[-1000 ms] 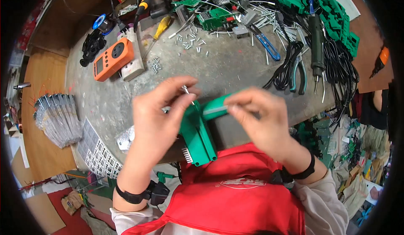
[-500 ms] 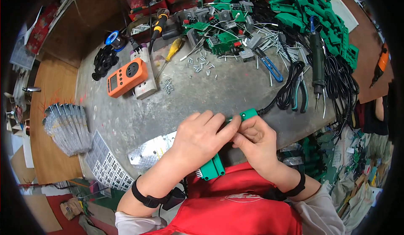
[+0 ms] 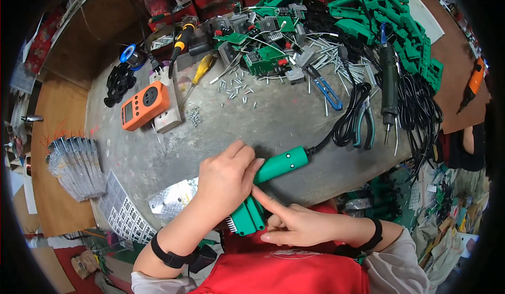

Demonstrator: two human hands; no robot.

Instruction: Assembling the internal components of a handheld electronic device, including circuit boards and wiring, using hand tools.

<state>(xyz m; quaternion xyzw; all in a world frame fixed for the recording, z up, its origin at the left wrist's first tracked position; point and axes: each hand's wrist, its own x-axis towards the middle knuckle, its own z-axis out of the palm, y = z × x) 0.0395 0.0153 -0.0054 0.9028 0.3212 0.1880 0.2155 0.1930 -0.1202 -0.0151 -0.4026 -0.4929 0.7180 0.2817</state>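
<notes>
A green plastic handheld housing (image 3: 284,164) lies at a slant over the table's near edge, with a round handle, small screw holes and a black cord at its far right end. Silvery fins show at the lower left of its wide body (image 3: 247,217). My left hand (image 3: 227,175) is closed around the middle of the housing and hides that part. My right hand (image 3: 294,224) is beside it, its index finger stretched out with the tip at the housing by my left fingers. Its thumb stands apart and its other fingers curl; I see nothing in it.
Loose screws (image 3: 236,87), circuit boards (image 3: 263,60) and a yellow screwdriver (image 3: 200,73) lie toward the back. An orange meter (image 3: 144,105) sits left. On the right are pliers (image 3: 364,128), a power screwdriver (image 3: 388,83), coiled cords (image 3: 418,104) and piled green shells (image 3: 389,20).
My right hand has left the handle end and come down toward me, its index finger now straight. The handle shows more fully. Table things have shifted slightly left in view.
</notes>
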